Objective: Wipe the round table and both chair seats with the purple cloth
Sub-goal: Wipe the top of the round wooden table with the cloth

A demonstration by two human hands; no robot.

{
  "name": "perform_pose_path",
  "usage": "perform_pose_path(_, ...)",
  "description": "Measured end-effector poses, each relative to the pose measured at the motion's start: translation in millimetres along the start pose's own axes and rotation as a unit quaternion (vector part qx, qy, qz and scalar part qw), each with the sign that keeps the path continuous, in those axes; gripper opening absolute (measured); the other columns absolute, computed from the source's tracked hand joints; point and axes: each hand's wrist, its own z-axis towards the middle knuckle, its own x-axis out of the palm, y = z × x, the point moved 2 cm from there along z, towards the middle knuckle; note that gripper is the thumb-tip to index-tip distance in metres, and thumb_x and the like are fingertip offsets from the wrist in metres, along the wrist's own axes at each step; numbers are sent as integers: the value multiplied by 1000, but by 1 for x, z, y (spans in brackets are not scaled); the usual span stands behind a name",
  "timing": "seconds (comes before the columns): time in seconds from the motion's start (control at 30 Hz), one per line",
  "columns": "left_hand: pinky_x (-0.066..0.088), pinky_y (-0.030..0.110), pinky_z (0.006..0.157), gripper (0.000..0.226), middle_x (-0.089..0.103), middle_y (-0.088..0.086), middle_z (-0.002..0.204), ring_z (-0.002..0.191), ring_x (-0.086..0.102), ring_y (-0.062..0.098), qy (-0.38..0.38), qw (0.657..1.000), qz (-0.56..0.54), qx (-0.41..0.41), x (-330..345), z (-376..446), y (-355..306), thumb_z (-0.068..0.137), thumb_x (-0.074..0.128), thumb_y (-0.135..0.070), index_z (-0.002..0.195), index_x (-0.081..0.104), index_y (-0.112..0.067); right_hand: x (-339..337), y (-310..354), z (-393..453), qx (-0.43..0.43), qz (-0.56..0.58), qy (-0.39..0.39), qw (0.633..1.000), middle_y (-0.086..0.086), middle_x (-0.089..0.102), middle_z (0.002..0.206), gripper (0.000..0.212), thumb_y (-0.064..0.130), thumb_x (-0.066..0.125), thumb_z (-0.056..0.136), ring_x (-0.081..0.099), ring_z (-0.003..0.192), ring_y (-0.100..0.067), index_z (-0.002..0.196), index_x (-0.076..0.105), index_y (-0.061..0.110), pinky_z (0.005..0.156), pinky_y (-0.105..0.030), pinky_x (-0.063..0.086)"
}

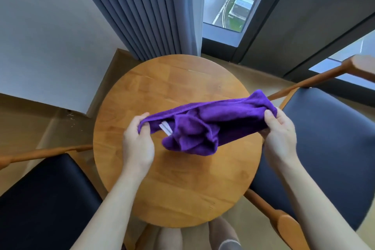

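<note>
Head view looks straight down on a round wooden table (176, 184) with both of the person's hands holding a purple cloth (205, 126) over it. Left hand (138, 144) pinches the cloth's left corner, thumb on top and fingers curled beneath the hem. Right hand (279, 134) grips the right end, thumb pressed on the upper face and fingers wrapped underneath. Between the two hands the cloth is stretched along its stitched edge, while its middle sags in a bunched fold towards the tabletop; whether the fold touches the wood cannot be told. A small white tag (166, 128) shows at the cloth's underside near the left hand.

Two chairs with dark padded seats flank the table: the left chair seat (44, 199) and the right chair seat (332, 148), each framed by wooden arms. Beyond the table hangs a pleated grey-blue curtain (154, 10), and beside it a window (229, 0) looks down on a road outside. Slippered feet (221, 233) show below the table's near edge.
</note>
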Motion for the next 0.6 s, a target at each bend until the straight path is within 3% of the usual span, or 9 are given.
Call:
perform_pose_path(0.07, 49, 29, 83, 31, 64, 1, 86, 82, 59, 12, 18, 987, -154, -42, 6, 10, -6, 104, 39, 1, 88, 62, -12, 3, -1, -1, 7, -16, -4, 1000, -1, 72, 95, 29, 24, 47, 100, 64, 94, -19, 93, 74, 24, 91, -46, 51)
perform_pose_path(0.17, 56, 31, 70, 29, 68, 6, 80, 76, 65, 21, 42, 951, -257, -167, 20, 23, -11, 104, 39, -6, 90, 63, -11, 16, 9, -8, 2, -47, 1, 999, -1, 70, 91, 24, 22, 48, 101, 64, 90, -15, 94, 69, 16, 83, -34, 52)
perform_pose_path(0.23, 56, 36, 75, 23, 69, 12, 91, 87, 66, 27, 83, 943, -248, -204, 31, 30, -10, 107, 43, -18, 102, 64, -11, 27, 26, -14, -13, -61, 35, 997, 2, 72, 90, 23, 16, 48, 105, 65, 88, -12, 96, 69, 11, 80, -26, 52)
perform_pose_path(0.3, 51, 42, 86, 16, 65, 11, 97, 92, 62, 24, 137, 947, -223, -189, 40, 34, -8, 106, 50, -28, 101, 59, -16, 38, 49, -23, -22, -66, 81, 994, -5, 70, 88, 18, 22, 57, 99, 66, 84, -17, 95, 65, 7, 75, -28, 53)
perform_pose_path(0.4, 50, 19, 78, 31, 69, -4, 91, 81, 64, 2, 245, 950, -153, -119, 50, 33, -12, 97, 64, -48, 101, 57, -18, 46, 82, -34, -16, -12, 122, 992, -17, 68, 91, 22, 26, 65, 89, 65, 83, -27, 100, 66, 8, 73, -39, 51)
perform_pose_path(0.43, 50, 14, 74, 43, 72, -8, 91, 79, 65, -2, 297, 936, -145, -121, 54, 31, -15, 92, 65, -57, 104, 60, -16, 47, 91, -34, -16, 15, 130, 991, -16, 68, 93, 27, 28, 68, 88, 64, 84, -27, 104, 66, 7, 72, -38, 52)
perform_pose_path(0.5, 53, 21, 84, 61, 76, 0, 105, 92, 69, 6, 407, 889, -136, -160, 64, 25, -18, 91, 56, -65, 111, 69, -9, 49, 102, -26, -19, 42, 129, 991, -15, 65, 95, 37, 32, 70, 86, 62, 84, -25, 108, 63, 3, 71, -35, 52)
perform_pose_path(0.53, 53, 30, 92, 59, 76, 8, 110, 98, 70, 15, 449, 863, -138, -187, 68, 24, -18, 96, 51, -62, 108, 74, -10, 50, 103, -17, -22, 36, 118, 992, -13, 64, 93, 37, 33, 70, 86, 61, 84, -24, 107, 62, 3, 71, -33, 51)
perform_pose_path(0.6, 55, 34, 89, 54, 76, 16, 106, 95, 72, 24, 466, 833, -168, -248, 75, 26, -15, 103, 45, -53, 92, 81, -15, 51, 89, 12, -31, -23, 76, 996, -4, 66, 88, 25, 32, 69, 88, 60, 81, -17, 99, 64, 10, 70, -30, 50)
